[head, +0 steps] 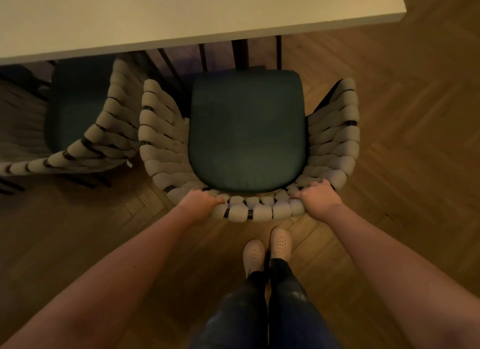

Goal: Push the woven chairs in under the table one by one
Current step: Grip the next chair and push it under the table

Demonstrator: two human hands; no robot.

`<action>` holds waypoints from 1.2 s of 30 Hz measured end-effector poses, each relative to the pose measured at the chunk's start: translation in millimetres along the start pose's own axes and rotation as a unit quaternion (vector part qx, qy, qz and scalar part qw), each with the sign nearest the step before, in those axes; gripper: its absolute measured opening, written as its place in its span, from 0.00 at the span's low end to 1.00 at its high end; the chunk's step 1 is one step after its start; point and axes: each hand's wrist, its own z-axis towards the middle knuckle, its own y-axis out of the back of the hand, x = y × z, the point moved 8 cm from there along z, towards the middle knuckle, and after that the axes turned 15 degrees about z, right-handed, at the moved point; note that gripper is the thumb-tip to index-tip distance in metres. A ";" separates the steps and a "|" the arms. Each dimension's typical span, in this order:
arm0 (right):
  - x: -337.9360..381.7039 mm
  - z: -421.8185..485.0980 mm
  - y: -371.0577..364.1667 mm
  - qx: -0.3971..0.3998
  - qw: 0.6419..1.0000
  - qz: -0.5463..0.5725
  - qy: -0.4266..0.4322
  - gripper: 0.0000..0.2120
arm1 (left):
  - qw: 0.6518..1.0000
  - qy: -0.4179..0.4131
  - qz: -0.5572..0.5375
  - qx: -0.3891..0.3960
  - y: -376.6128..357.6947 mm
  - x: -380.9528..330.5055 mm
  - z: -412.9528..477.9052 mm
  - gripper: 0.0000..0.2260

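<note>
1. Firmly, our left hand (201,202) grips the curved back rail of the woven chair (257,211) at 7 o'clock of its seat, fingers curled over the padded weave.
2. Our right hand (318,198) is clamped on the same rail at 5 o'clock, fingers wrapped over the top.
3. Between our 2 hands runs a bare stretch of pale woven rolls.
4. At 12 o'clock from the grip, the dark green seat cushion (246,130) lies inside the wrap of the back and arms.
5. This chair stands at the near edge of the white table (181,16), towards its right corner. We see the whole seat, its front edge close to the tabletop's rim.
6. At 9 o'clock, just beside it, stands a second woven chair (104,146), its cushion partly hidden under the tabletop.
7. At 6 o'clock, our 2 pale perforated shoes (254,254) stand on the herringbone wood floor (389,154), near the back rail.
</note>
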 end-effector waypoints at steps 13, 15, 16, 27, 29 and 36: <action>6.8 30.8 40.9 -0.071 0.997 -0.008 0.042 0.15 | 0.999 0.027 -0.003 0.031 6.6 35.0 24.9 0.24; 5.6 34.9 48.3 -0.080 0.996 -0.012 0.046 0.15 | 0.999 0.041 -0.008 0.026 10.8 41.7 29.5 0.24; 4.6 37.4 50.9 -0.081 0.996 -0.013 0.045 0.16 | 0.999 0.046 -0.010 0.024 12.9 44.5 32.3 0.24; -6.5 94.3 96.0 -0.095 0.995 -0.003 0.042 0.18 | 0.994 0.102 -0.035 0.015 34.3 95.8 69.2 0.23; -6.5 105.5 105.5 -0.107 0.993 0.005 0.042 0.18 | 0.993 0.106 -0.046 0.020 36.6 106.1 76.6 0.23; -1.3 136.9 128.0 -0.109 0.993 0.013 0.052 0.17 | 0.993 0.099 -0.057 0.023 29.8 140.8 99.9 0.22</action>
